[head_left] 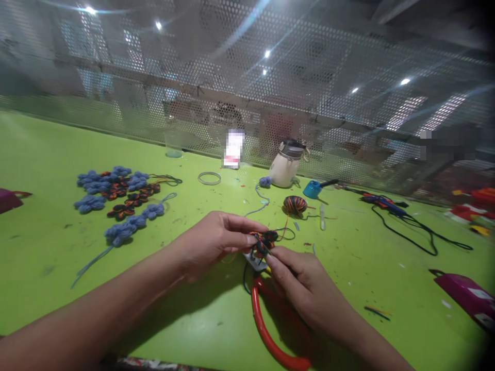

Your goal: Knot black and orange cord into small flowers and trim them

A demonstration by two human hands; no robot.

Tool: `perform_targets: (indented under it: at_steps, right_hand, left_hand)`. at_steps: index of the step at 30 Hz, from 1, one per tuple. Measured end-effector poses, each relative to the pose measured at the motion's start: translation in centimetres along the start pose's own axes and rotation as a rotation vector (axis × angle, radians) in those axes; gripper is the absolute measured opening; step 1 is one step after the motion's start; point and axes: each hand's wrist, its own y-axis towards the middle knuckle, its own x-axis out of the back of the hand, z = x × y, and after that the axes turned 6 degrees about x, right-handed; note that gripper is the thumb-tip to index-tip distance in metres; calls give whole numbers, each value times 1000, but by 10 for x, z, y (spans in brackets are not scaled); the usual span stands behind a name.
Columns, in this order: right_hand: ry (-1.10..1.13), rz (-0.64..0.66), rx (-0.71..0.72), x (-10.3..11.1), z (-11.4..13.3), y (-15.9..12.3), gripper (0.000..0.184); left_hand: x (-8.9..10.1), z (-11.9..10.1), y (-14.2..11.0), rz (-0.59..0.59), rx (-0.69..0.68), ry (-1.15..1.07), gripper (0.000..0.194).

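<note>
My left hand (228,234) pinches the left side of a dark, multicoloured crocheted flower (265,242) with orange flecks. On the flower's right side, my right hand (294,268) has thumb and forefinger closed, with what looks like a thin hook or needle partly hidden between them. A strand of yarn runs from the flower up to a striped yarn ball (295,205). Below the hands lie pliers with red handles (265,322); their grey head is partly covered by the work and fingers.
Blue crocheted flowers (91,185) and dark orange ones (133,200) lie at left. Farther back are a metal ring (209,178), a phone (233,149), a white jar (285,165) and a blue tape roll (312,189). A glue gun (382,202) with its cord rests at right, beyond a purple case (466,296).
</note>
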Motion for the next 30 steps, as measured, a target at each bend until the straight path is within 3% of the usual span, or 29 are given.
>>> perform_targets:
  at_steps: [9,18,26,30]
  right_hand:
    - [39,-19,-4,2,-1,0,26]
    - [-7,-36,-9,0,-2,-2,26]
    - [26,-88,-45,-3,-3,-1,26]
    - [18,-127,-45,-7,-2,-2,24]
  left_hand:
    - [3,1,2,71,-65,58,40]
    - [-1,-4,-3,114,-96,85,37]
    - [-6,6,4,-14,-158,225,33]
    - [-9,4,1,-137,-307,396,18]
